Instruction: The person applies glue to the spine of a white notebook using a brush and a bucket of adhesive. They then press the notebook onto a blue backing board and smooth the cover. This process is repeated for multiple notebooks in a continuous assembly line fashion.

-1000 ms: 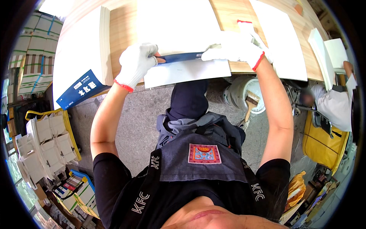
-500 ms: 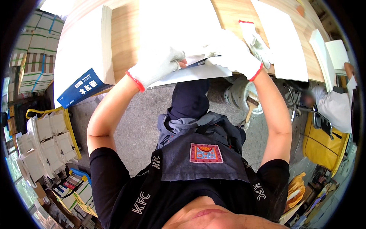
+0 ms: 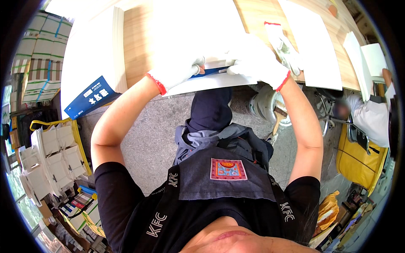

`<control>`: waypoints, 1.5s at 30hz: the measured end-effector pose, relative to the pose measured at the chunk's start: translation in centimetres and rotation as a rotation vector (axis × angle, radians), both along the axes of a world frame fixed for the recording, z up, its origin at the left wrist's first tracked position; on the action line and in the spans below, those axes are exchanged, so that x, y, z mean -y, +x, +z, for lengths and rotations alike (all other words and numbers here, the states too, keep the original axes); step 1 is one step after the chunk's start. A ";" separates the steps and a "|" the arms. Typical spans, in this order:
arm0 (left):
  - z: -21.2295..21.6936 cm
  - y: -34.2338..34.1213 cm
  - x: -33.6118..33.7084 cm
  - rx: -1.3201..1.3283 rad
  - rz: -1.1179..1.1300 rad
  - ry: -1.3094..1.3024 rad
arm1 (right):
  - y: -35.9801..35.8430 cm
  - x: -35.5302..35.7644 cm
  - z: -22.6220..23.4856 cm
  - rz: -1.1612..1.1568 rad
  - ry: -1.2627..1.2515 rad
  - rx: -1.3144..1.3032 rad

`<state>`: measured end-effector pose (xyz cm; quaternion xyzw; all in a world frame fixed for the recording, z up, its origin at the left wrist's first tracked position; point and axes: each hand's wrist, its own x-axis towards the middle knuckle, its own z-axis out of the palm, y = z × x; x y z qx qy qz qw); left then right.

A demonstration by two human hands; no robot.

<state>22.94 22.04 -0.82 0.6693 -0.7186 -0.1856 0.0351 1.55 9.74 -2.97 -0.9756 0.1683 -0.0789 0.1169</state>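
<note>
A large white sheet (image 3: 215,83) lies at the front edge of the wooden table, its near edge hanging slightly over. Above its edge shows a blue printed strip (image 3: 209,73), partly covered by white paper. My left hand (image 3: 179,71), in a white glove with a red cuff, pinches the paper at the left end of this strip; thumb and finger are together. At the other end my right hand (image 3: 257,65), gloved alike, has its fingers closed on the paper edge. Glare washes out the far part of the sheet and much of the right glove.
A thick white paper stack (image 3: 90,46) with a blue printed cover (image 3: 93,96) stands left. Right lie a spare glove (image 3: 283,48) and more white sheets (image 3: 314,46). Below the table is a bucket (image 3: 263,105) with a brush (image 3: 278,118). Another person (image 3: 371,118) sits far right.
My left hand has moved slightly right, and its elbow has swung outward. More of the blue strip shows between the hands. My right hand has hardly moved.
</note>
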 end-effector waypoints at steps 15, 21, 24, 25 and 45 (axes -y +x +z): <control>0.1 0.3 0.8 -0.077 0.125 0.052 | 0.6 0.4 -0.9 -0.058 0.033 0.042; -0.1 3.3 -1.2 0.223 0.208 -0.220 | 2.0 3.5 -1.8 -0.188 0.175 0.106; -1.0 6.3 0.1 0.003 0.333 -0.045 | 3.2 4.7 -2.4 -0.242 0.169 0.069; -1.7 6.5 0.4 -0.064 0.409 -0.068 | 3.5 5.0 -2.8 -0.273 0.142 0.073; -2.3 7.0 1.9 0.062 0.324 0.074 | 2.6 4.7 -7.3 -0.241 -0.133 0.363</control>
